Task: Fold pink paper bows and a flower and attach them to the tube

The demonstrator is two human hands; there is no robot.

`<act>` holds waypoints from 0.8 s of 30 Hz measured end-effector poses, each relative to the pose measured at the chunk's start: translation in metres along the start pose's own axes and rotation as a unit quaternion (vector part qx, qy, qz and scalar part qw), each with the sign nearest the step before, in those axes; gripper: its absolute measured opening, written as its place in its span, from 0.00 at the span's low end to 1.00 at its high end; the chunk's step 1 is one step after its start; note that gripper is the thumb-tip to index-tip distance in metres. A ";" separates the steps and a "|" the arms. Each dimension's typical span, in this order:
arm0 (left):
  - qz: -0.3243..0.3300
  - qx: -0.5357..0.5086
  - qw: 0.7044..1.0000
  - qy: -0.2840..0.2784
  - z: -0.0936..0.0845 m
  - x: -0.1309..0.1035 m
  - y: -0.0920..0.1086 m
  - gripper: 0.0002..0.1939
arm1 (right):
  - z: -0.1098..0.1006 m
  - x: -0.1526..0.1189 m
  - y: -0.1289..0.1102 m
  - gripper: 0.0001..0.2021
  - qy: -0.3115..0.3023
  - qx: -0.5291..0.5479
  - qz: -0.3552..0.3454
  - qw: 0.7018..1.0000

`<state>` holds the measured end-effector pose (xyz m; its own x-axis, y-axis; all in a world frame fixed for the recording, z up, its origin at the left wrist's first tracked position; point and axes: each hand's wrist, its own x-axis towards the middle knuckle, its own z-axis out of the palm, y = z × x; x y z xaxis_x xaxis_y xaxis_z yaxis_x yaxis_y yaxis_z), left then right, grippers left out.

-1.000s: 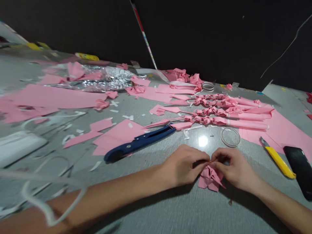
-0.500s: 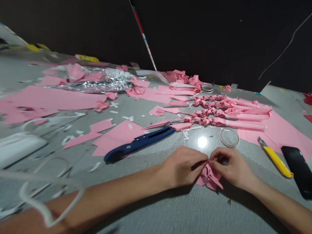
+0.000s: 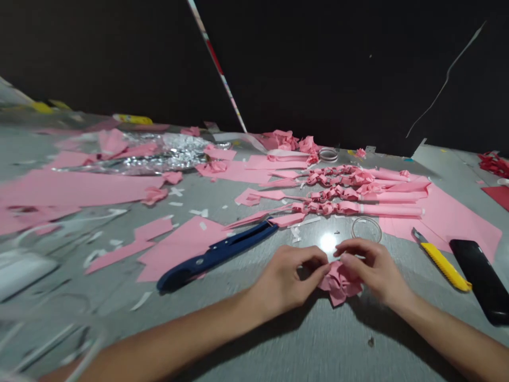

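Observation:
A folded pink paper flower (image 3: 340, 284) is between my two hands at the lower middle right of the grey table. My left hand (image 3: 292, 273) pinches its left edge between thumb and fingers. On the other side, my right hand (image 3: 371, 268) has its thumb and curled fingers on the upper right petals. Beyond my hands lies a tape ring (image 3: 366, 229), near several pink paper rolls (image 3: 389, 210) with looped paper chains.
Blue-handled scissors (image 3: 218, 257) lie left of my hands. A yellow cutter (image 3: 446, 266) and black phone (image 3: 479, 281) are on the right. Pink sheets (image 3: 186, 241), scraps and silvery plastic wrap (image 3: 167, 151) cover the left and back. A white cable curls at lower left.
The view has shifted, so the table items sit lower and a little left. My fingertips have moved slightly apart at the flower's top, and the flower is turned a little.

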<state>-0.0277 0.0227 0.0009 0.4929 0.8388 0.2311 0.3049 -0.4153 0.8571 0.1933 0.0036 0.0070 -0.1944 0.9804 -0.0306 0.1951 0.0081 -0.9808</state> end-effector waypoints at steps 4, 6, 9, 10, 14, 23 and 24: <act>-0.136 -0.154 0.972 0.109 0.000 0.004 0.000 0.16 | -0.006 0.000 0.006 0.17 0.070 0.072 -0.057 0.993; -0.159 -0.197 0.959 0.131 0.001 0.004 -0.002 0.19 | -0.002 -0.001 0.013 0.20 0.080 0.101 -0.069 0.989; -0.172 -0.208 0.953 0.136 0.003 0.003 -0.005 0.22 | 0.008 -0.002 0.020 0.21 0.092 0.108 -0.060 0.988; -0.173 -0.204 0.955 0.130 0.004 0.003 -0.006 0.22 | 0.011 -0.003 0.020 0.20 0.098 0.108 -0.053 0.988; -0.135 -0.160 0.976 0.062 0.005 0.000 -0.004 0.21 | 0.014 -0.004 0.015 0.12 0.123 0.070 -0.064 0.988; 0.150 0.017 0.984 0.089 -0.006 -0.006 0.001 0.12 | 0.005 -0.020 0.009 0.21 0.078 -0.158 -0.338 0.925; 0.179 0.027 0.981 0.073 -0.005 -0.007 0.001 0.15 | 0.005 -0.021 0.010 0.23 0.068 -0.177 -0.358 0.914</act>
<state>-0.0344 0.0180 0.0024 0.4556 0.6759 0.5793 0.1782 -0.7069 0.6845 0.1945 -0.0180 -0.0033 -0.2768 0.7148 0.6422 0.3692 0.6961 -0.6157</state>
